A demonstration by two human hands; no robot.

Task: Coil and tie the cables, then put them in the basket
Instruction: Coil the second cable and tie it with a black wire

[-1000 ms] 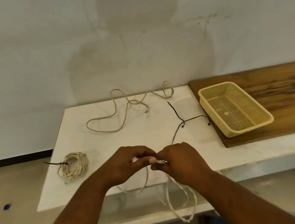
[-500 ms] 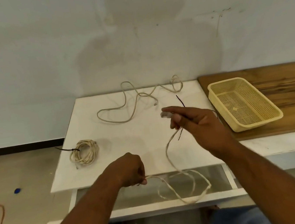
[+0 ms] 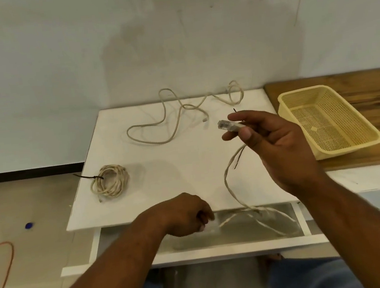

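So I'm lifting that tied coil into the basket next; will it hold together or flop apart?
The tied coil will likely stay bundled, since a dark tie cinches one side. The untied side may sag a little, as the loops look loose. It probably feels light, being thin cable. The basket looks wide enough.

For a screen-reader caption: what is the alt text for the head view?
Right hand holds up a beige cable by its clear plug, left hand gripping its other stretch below. On the white table lie a tied coil and a loose cable; the yellow basket holds no cable.
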